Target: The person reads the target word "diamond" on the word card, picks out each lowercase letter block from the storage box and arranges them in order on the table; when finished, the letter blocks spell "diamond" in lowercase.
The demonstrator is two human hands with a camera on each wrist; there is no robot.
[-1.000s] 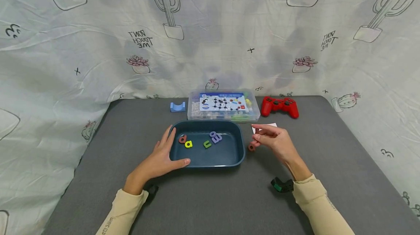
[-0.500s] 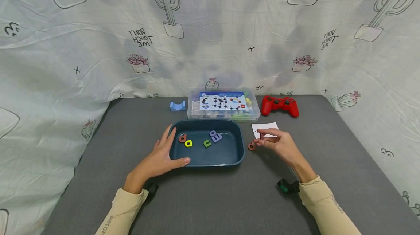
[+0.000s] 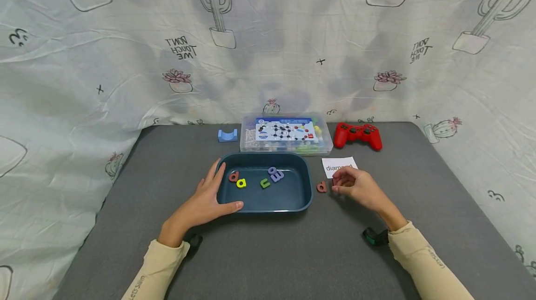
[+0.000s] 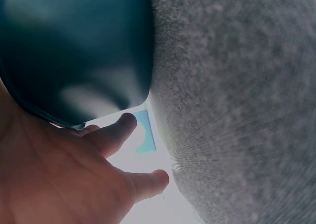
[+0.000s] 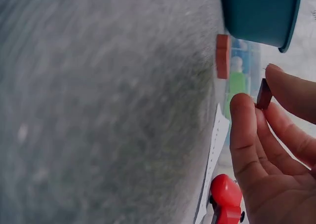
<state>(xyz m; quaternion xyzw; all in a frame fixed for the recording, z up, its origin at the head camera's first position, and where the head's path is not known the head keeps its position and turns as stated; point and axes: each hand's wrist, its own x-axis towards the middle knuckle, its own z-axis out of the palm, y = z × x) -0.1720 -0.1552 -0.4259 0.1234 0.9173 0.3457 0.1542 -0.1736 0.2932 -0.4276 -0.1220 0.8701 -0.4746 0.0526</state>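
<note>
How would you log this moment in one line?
left hand: touching blue tray; right hand: pinching reddish piece near word card; reddish letter d: on table beside tray

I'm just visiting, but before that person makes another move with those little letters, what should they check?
1. Piece held: ok, the right hand pinches a dark red piece.
2. Which letter that piece is: cannot tell, its face does not show clearly.
3. Tray attended: ok, the left hand touches the left end of the tray.
4. Brown-red letter d in plain sight: ok, it lies on the table between tray and card.
5. Word on the card fully readable: not ok, the right hand covers part of it in the head view.
</note>
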